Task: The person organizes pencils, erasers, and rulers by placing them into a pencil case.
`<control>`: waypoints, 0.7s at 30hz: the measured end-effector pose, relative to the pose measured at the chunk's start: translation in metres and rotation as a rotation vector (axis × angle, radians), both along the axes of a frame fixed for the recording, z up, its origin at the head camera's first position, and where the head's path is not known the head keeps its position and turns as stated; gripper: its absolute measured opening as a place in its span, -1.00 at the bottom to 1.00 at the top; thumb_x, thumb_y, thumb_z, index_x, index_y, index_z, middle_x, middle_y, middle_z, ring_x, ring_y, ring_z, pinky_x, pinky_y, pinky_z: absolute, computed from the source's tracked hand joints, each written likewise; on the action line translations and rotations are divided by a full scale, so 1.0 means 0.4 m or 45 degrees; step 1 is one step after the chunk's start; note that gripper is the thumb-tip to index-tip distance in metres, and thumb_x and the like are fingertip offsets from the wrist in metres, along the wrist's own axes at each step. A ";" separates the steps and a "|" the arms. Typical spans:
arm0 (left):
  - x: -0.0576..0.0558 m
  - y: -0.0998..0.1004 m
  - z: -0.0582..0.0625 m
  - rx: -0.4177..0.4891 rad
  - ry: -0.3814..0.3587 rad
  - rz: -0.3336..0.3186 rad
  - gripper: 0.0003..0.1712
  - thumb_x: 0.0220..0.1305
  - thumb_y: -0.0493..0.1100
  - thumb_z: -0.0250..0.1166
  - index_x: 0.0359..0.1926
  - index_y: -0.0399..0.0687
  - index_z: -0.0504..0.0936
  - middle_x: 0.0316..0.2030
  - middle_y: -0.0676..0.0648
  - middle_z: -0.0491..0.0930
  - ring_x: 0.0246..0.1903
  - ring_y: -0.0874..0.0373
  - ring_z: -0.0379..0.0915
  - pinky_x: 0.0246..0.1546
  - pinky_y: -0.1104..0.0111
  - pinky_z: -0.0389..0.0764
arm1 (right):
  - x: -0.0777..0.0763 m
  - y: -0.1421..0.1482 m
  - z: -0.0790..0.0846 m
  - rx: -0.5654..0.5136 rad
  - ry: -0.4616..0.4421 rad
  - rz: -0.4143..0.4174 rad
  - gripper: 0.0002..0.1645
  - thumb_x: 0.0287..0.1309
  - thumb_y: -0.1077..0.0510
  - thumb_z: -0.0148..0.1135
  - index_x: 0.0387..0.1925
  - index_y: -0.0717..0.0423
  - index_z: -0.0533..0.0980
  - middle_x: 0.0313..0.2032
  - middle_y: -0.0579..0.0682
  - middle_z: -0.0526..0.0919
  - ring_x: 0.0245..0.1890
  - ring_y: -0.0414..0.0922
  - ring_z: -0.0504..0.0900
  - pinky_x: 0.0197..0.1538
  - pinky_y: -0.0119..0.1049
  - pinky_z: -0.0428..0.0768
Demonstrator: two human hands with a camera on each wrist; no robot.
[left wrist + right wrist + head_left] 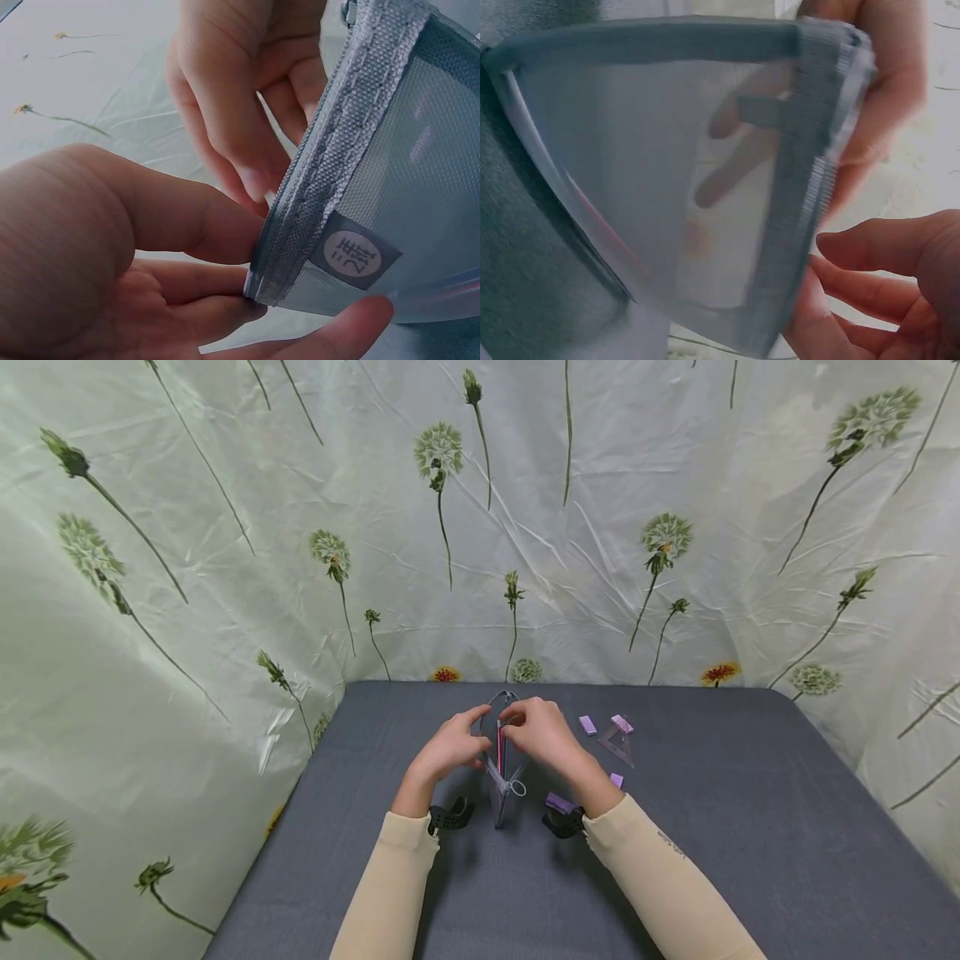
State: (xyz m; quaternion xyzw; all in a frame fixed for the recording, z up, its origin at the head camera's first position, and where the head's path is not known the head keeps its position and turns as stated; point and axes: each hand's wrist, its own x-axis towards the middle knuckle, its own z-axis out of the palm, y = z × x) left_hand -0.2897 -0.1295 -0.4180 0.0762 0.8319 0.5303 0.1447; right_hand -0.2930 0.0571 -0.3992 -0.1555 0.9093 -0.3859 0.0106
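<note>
"Where are you holding the pouch [420, 180]?"

"Around the middle of the bench [337, 852], its mouth facing up. I can't tell whether its bottom is touching down."

"What is your left grip [453, 745] doing?"

"It's pinching the pouch's left wall at the zip edge, and one fingertip is resting on the mesh just beside the label [356, 253]."

"And your right grip [543, 731]?"

"Its fingers are curling in at the right side of the mouth. I can't tell whether they're pinching anything. A red pen [500, 750] is standing in the mouth near them, and a ring [517, 787] is hanging at the near end."

"What's lying off to the right?"

"Three lilac blocks [587, 725] and a triangle [617, 750]; one block is meeting its far corner. A purple block [560, 802] is lying nearer me."
</note>
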 end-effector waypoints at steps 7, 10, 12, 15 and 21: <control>-0.005 0.003 -0.001 -0.004 -0.013 0.004 -0.18 0.31 -0.34 0.20 0.56 0.02 0.19 0.47 -0.28 0.15 -0.37 -0.26 0.63 -0.18 -0.04 0.66 | -0.002 0.066 0.025 0.013 0.115 -0.066 -0.72 0.26 0.12 0.35 0.01 -0.05 0.71 -0.17 -0.05 0.74 -0.26 -0.04 0.70 -0.35 -0.19 0.61; -0.004 0.003 0.000 -0.013 -0.009 0.011 -0.17 0.31 -0.34 0.21 0.56 0.05 0.20 0.48 -0.26 0.14 -0.34 -0.28 0.64 -0.20 -0.01 0.68 | -0.004 0.101 0.028 0.011 0.137 -0.100 -0.71 0.26 0.11 0.35 0.01 -0.05 0.71 -0.16 -0.05 0.75 -0.14 -0.03 0.69 -0.23 -0.11 0.63; -0.003 0.003 0.001 -0.016 -0.005 0.011 -0.17 0.30 -0.35 0.20 0.56 0.05 0.20 0.49 -0.25 0.12 -0.35 -0.27 0.64 -0.22 0.02 0.68 | -0.005 0.126 0.029 -0.005 0.139 -0.127 -0.71 0.26 0.11 0.35 0.02 -0.04 0.70 -0.15 -0.03 0.75 -0.11 -0.01 0.70 -0.17 -0.06 0.64; 0.000 0.002 0.003 -0.017 -0.003 0.007 -0.17 0.31 -0.35 0.20 0.56 0.06 0.20 0.50 -0.23 0.10 -0.41 -0.21 0.64 -0.24 0.04 0.69 | -0.006 0.170 0.028 -0.029 0.135 -0.158 -0.68 0.28 0.11 0.34 0.05 -0.01 0.68 -0.10 0.02 0.74 -0.09 0.04 0.69 -0.15 -0.01 0.64; -0.001 0.000 -0.002 -0.010 0.006 -0.004 -0.17 0.32 -0.33 0.20 0.57 0.05 0.18 0.50 -0.24 0.10 -0.45 -0.17 0.63 -0.26 0.06 0.69 | -0.027 0.280 -0.009 -0.035 0.146 -0.273 -0.64 0.29 0.12 0.31 0.10 0.07 0.65 -0.08 0.12 0.73 -0.08 0.10 0.67 -0.19 -0.02 0.63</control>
